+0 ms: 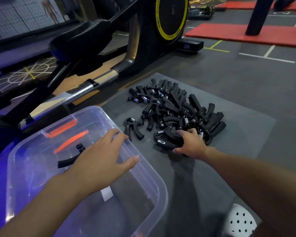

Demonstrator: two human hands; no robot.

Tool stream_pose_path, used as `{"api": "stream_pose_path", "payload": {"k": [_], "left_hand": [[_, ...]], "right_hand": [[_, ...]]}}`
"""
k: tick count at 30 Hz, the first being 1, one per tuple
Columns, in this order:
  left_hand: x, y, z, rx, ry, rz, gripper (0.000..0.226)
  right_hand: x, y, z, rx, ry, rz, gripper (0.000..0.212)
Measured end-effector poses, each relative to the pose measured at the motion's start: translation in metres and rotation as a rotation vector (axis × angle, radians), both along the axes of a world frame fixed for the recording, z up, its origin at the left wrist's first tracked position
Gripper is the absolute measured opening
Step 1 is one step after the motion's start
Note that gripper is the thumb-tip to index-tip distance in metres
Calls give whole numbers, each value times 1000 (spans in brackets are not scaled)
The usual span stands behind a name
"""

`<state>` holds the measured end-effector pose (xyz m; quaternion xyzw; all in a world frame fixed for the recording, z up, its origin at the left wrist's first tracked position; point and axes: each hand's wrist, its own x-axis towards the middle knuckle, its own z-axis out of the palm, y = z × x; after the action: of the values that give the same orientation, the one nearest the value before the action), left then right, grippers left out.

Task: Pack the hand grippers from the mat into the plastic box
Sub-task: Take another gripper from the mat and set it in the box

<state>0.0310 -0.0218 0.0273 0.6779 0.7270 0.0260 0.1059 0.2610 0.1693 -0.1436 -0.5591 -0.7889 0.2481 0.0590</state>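
— So, where were your hands?

— My right hand (191,144) was down at the near edge of the pile of hand grippers (178,106) on the grey mat (237,134). Its thumb and fingers were curled round the front gripper (167,139), a black one with a small pale window on its handle and a steel spring at the top. That one sat low against the mat, touching the pile behind it.

— And the other hand?

— My left hand (101,156) was spread wide above the plastic box (152,170) and held nothing, with its fingertips out over the right-hand rim. Whether it touched the rim, I could not tell.

— Was anything in the box?

— One packed gripper (70,159) lay on the bottom, half hidden under my left hand. The box was clear, with orange latches (63,128) on its far side, and it stood just beside the mat's left edge.

— What else was there?

— A lone gripper (132,127) lay between the box and the pile, just apart from the pile. Behind them stood a black exercise machine (109,48) with a yellow-ringed wheel. Red mats (229,33) lay well apart, farther across the floor.
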Motion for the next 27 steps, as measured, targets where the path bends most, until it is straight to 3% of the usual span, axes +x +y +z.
{"api": "stream_pose_path", "payload": {"k": [6, 12, 17, 27], "left_hand": [[0, -4, -1, -22, 22, -19, 70], [-8, -7, -2, -60, 24, -42, 72], [-13, -5, 7, -27, 28, -43, 58], [-43, -25, 55, 213, -42, 63, 36]], "right_hand": [[0, -3, 7, 25, -22, 49, 84], [-3, -7, 15, 106, 164, 23, 72], [-17, -9, 40, 201, 290, -20, 70], [-78, -42, 160, 368, 467, 253, 68]]}}
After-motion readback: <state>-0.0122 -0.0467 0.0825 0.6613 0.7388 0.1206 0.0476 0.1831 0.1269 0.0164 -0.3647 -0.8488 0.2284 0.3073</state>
